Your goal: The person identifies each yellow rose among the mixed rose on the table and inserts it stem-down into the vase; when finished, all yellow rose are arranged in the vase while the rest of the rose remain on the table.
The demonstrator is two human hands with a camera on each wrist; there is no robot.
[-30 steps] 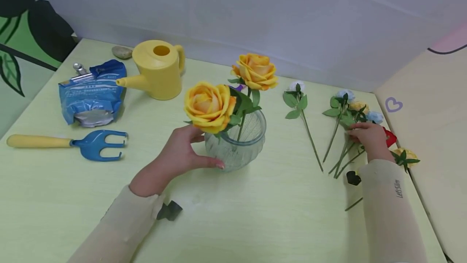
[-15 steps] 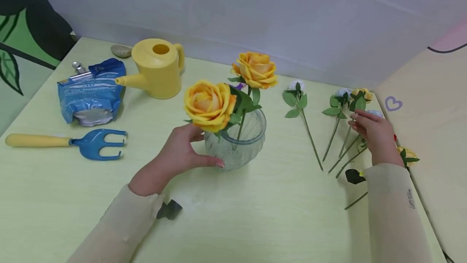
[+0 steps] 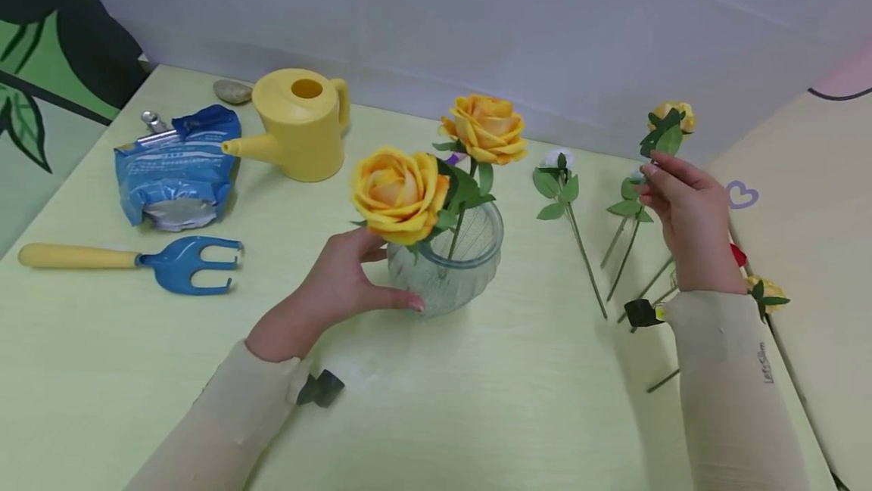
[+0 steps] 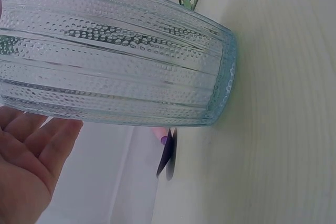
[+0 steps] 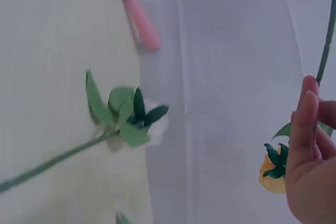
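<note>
A pale yellow-green table (image 3: 102,370) fills the lower view, bounded from 10 to 2 o'clock by a plain white wall panel (image 3: 477,14). At 9 o'clock stands a wall with a green and black leaf pattern (image 3: 41,75); at 3 o'clock, a cream panel with a purple heart outline (image 3: 741,194). Lighting is even and diffuse.

Bright, even, soft light in all three views.

Shadows on the table (image 3: 477,400) are faint: a pale one lies under the glass vase (image 3: 446,268), another beside the right hand (image 3: 688,222). The head view is sharp, with slight bowing at the edges. The left wrist view shows mild glints on the vase's ribs. The right wrist view is blurred, its white flower (image 5: 134,124) smeared.
</note>
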